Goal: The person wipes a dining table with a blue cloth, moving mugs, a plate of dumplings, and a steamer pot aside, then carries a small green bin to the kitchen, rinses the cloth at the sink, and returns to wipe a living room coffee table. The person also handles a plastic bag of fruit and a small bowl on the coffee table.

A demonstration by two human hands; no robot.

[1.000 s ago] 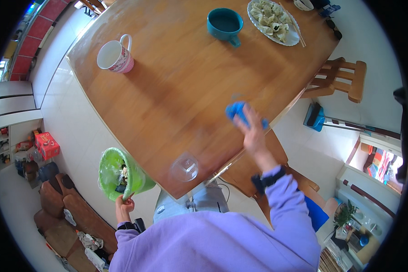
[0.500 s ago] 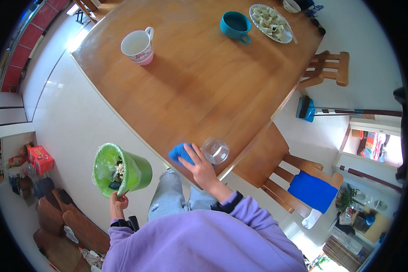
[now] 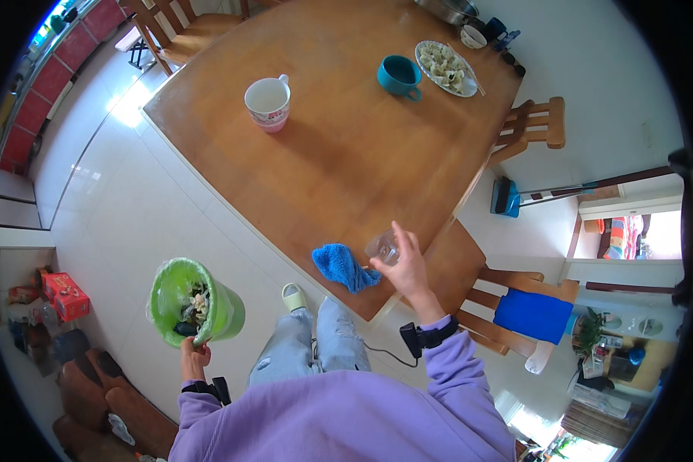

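My left hand (image 3: 195,359) grips the rim of a green trash bin (image 3: 229,312), lined with a clear bag and tilted so that scraps show inside. It hangs off the table's left side. At the near corner of the wooden table (image 3: 316,200), my right hand (image 3: 406,266) has its thumb and fingers around a small clear cup (image 3: 381,246). Crumpled beside that hand lies a blue cloth (image 3: 342,266), out of its grip. Farther off stand a white and pink mug (image 3: 268,108), a teal cup (image 3: 398,75) and a plate of dumplings (image 3: 445,71) with chopsticks along its edge.
A wooden chair (image 3: 460,250) with a blue cloth over its back stands against the table's right side. Another chair (image 3: 527,127) is beyond it, near a blue dustpan (image 3: 505,198). A metal bowl (image 3: 458,9) and a small white bowl (image 3: 473,36) sit at the far end.
My right hand has let go of the blue cloth, moved right and taken hold of the clear cup. My left hand still holds the bin, now slightly lower.
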